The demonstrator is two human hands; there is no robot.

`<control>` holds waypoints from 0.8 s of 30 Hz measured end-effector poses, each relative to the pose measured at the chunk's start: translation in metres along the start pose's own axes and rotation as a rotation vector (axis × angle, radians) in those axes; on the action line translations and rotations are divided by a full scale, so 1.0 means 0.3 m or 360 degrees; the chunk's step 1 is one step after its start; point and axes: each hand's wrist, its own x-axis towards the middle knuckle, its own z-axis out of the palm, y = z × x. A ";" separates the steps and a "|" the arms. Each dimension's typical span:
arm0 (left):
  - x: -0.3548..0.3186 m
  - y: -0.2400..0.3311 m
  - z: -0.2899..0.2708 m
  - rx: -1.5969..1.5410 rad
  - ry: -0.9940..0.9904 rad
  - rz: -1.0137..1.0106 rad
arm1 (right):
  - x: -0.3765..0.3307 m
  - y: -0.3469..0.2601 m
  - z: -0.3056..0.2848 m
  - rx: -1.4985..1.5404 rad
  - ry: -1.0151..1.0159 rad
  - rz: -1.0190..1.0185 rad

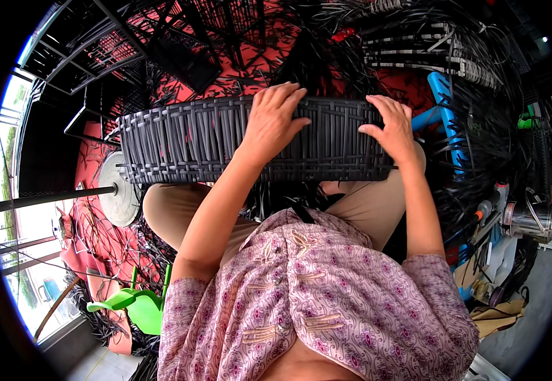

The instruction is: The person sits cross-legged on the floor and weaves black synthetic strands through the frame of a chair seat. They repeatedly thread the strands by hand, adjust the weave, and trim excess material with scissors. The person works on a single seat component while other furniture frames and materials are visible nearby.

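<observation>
A long dark grey woven panel (187, 140) of flat plastic strips lies across my knees. My left hand (272, 120) rests palm down on its middle, fingers spread toward the top edge. At the panel's right end, my right hand (393, 127) has its fingers curled over the weave and its thumb pressing against the strips. I sit with tan trousers and a patterned pink top below the panel.
Loose black strips (326, 57) cover the red floor beyond the panel. Black metal frames (117, 44) stand at the upper left. A blue plastic stool (444, 108) is at the right, a green plastic chair (139, 305) at the lower left, a round grey disc (118, 190) beside my left knee.
</observation>
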 end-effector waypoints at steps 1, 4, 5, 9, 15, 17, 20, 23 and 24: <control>0.017 -0.007 0.032 0.0004 -0.0028 0.0057 | 0.023 0.031 -0.021 0.0076 -0.0103 -0.0064; 0.057 0.005 0.107 0.0021 -0.0307 0.0017 | 0.068 0.076 -0.054 0.0285 -0.0437 0.0090; 0.073 0.011 0.125 0.0028 -0.0432 -0.0034 | 0.073 0.086 -0.060 0.0374 -0.0425 0.0115; 0.105 0.000 0.181 -0.0001 -0.0328 -0.0041 | 0.088 0.113 -0.051 0.0585 -0.0381 0.0108; 0.104 -0.025 0.206 0.0019 -0.0130 0.0106 | 0.099 0.098 -0.046 0.0579 -0.0348 0.0099; 0.101 -0.028 0.196 0.0018 -0.0142 0.0085 | 0.101 0.097 -0.031 0.0494 -0.0300 0.0026; 0.090 -0.030 0.200 0.0059 -0.0050 0.0128 | 0.109 0.052 -0.049 0.0478 -0.0317 -0.0055; 0.094 -0.028 0.218 -0.0019 -0.0082 0.0097 | 0.104 0.071 -0.071 0.0319 -0.0386 -0.0076; 0.087 -0.029 0.220 -0.0016 -0.0145 0.0047 | 0.121 0.061 -0.087 0.0245 -0.0472 -0.0094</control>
